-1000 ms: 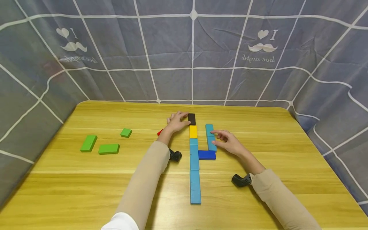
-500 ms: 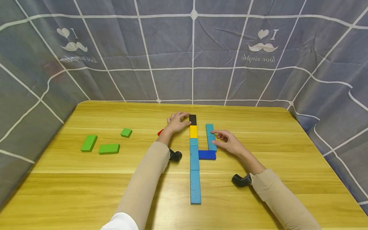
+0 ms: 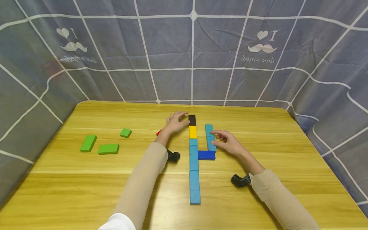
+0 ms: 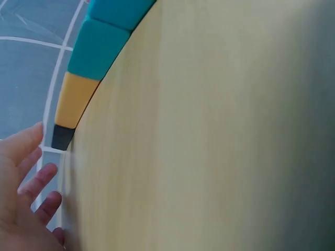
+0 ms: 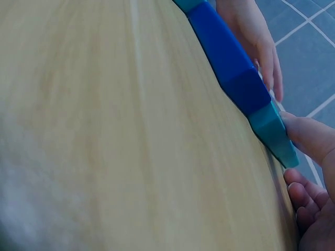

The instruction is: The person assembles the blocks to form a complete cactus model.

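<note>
My left hand (image 3: pixel 175 123) hovers at the left side of a black block (image 3: pixel 192 120), fingers spread; in the left wrist view its fingertips stand apart from that block. The black block touches a yellow block (image 3: pixel 193 132), which heads a straight column of light blue blocks (image 3: pixel 194 187). From the column's right side juts a dark blue block (image 3: pixel 206 155). Beyond it, two light blue blocks (image 3: pixel 211 144) lie end to end. My right hand (image 3: pixel 230 144) is at their right edge, thumb and index finger apart; in the right wrist view the thumb (image 5: pixel 306 133) reaches the light blue block.
Several green blocks (image 3: pixel 108 149) lie at the left of the wooden table (image 3: pixel 72 191). A red block (image 3: pixel 159 132) is partly hidden behind my left wrist. A grey curtain (image 3: pixel 172 48) with white lines surrounds the table. Black wrist devices (image 3: pixel 241 180) sit under both sleeves.
The black block has slid slightly towards me, square against the yellow block. My left fingertips have drawn slightly left, off the block. The right hand has stayed in place.
</note>
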Demonstrator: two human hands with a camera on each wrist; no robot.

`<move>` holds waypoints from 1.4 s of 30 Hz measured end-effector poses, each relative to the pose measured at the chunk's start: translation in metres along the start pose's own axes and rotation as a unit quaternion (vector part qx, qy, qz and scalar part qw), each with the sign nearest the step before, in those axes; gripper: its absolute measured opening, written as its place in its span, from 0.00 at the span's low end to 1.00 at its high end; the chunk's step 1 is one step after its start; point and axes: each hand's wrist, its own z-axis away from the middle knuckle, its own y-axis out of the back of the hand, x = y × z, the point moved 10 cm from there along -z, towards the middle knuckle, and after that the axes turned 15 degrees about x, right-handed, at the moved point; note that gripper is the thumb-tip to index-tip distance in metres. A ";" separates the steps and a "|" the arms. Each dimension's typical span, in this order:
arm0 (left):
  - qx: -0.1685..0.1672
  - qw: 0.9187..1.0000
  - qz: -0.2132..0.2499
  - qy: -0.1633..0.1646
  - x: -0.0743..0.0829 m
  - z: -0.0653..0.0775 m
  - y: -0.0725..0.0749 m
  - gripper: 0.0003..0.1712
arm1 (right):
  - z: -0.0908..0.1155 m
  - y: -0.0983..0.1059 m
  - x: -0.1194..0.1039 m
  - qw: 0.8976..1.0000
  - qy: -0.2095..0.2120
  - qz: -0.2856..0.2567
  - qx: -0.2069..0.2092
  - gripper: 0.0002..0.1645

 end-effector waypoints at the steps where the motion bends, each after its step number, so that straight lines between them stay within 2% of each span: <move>1: 0.009 1.000 0.010 -0.004 0.001 0.000 0.004 0.27 | 0.000 0.000 0.000 1.000 0.000 0.000 0.000 0.23; 5: 0.041 0.998 0.041 -0.018 0.003 0.003 0.025 0.25 | 0.000 -0.001 0.000 1.000 -0.003 0.001 0.001 0.23; 8: 0.045 0.998 0.036 -0.031 0.002 0.009 0.040 0.24 | 0.000 -0.002 0.000 1.000 -0.002 -0.001 0.003 0.23; 12: 0.038 0.998 0.028 -0.042 -0.003 0.024 0.056 0.23 | 0.000 -0.001 0.000 1.000 0.002 -0.001 0.004 0.23; 16: 0.045 0.998 0.030 -0.026 -0.014 0.043 0.069 0.23 | 0.000 0.000 -0.001 1.000 0.005 0.001 0.006 0.23; 20: 0.069 0.997 0.020 -0.001 -0.028 0.061 0.080 0.24 | 0.000 -0.001 0.000 1.000 0.002 0.005 0.005 0.23; 25: 0.110 0.994 0.008 0.016 -0.040 0.079 0.090 0.28 | 0.000 -0.001 0.002 1.000 0.000 0.006 0.005 0.23; 31: 0.173 0.985 -0.017 0.006 -0.043 0.091 0.097 0.27 | -0.002 -0.001 0.001 1.000 0.006 0.009 0.008 0.23; 42: 0.225 0.973 -0.050 0.010 -0.043 0.101 0.096 0.25 | 0.000 0.000 -0.001 1.000 0.010 0.007 0.010 0.23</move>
